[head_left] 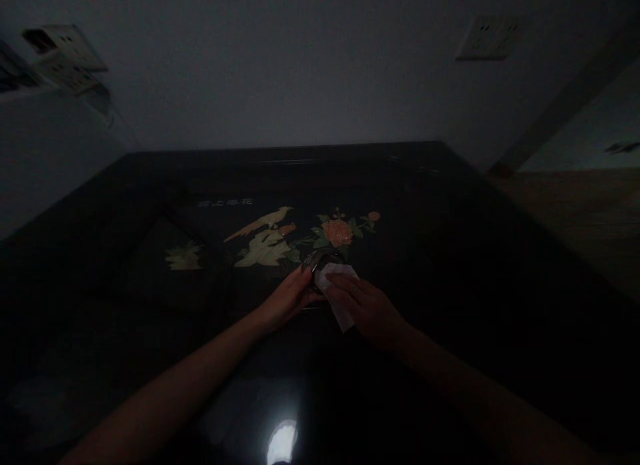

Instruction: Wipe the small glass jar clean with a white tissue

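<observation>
In the head view, my left hand point(291, 295) grips a dark, shiny, rounded object point(316, 256) by its left side and underside. The dim light hides what kind of thing it is. My right hand point(367, 308) is closed on a white tissue point(343, 312), pressing it against the right side of that object. One end of the tissue hangs down below the fingers. Both hands are over the middle of a glossy black tabletop point(280, 358).
Bird and flower decoration point(337, 232) with pale characters covers the tabletop's far part. A pale wall point(280, 72) rises behind, with sockets point(487, 37) at right and more sockets point(70, 48) at left. Wooden-looking floor point(590, 205) shows past the right edge.
</observation>
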A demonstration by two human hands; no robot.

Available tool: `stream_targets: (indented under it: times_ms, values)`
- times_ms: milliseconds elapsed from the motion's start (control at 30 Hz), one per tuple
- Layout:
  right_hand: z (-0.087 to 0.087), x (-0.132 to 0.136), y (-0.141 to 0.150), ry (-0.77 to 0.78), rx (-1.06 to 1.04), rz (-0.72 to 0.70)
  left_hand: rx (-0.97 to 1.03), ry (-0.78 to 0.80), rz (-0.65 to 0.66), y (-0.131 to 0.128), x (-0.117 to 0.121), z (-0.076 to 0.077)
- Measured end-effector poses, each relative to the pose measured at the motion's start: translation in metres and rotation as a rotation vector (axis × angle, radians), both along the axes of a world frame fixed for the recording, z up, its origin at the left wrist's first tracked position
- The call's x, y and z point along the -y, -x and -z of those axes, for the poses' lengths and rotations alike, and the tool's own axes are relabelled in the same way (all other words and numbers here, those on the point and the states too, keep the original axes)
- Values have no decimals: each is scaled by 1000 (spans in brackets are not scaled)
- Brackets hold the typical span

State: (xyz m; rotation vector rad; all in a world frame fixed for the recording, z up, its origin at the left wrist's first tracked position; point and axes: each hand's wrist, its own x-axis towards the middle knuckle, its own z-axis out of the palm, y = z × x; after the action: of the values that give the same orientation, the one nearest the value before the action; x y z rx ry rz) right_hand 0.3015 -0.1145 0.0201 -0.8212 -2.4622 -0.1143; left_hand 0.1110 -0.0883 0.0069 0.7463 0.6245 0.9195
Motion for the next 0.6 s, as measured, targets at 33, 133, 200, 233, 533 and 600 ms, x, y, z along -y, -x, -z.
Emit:
stream_targets:
  times_ms: [33, 133, 200, 233, 533, 600]
  values:
    - [0, 0, 0, 17, -25, -4, 9, 0, 2, 0, 0, 0]
    - [0, 0, 0, 31, -57, -7, 14, -1, 7, 0, -1, 0]
    - [-2, -1, -2, -5, -52, -3, 9, -5, 9, -1, -1, 1]
    - [-3, -1, -3, -31, -44, -1, 6, -7, 12, -1, -1, 2]
    - [-2, -2, -2, 26, 78, 58, -5, -23, -6, -2, 0, 4]
    - [1, 0, 1, 89, 60, 58, -38, -13, -16, -2, 0, 2]
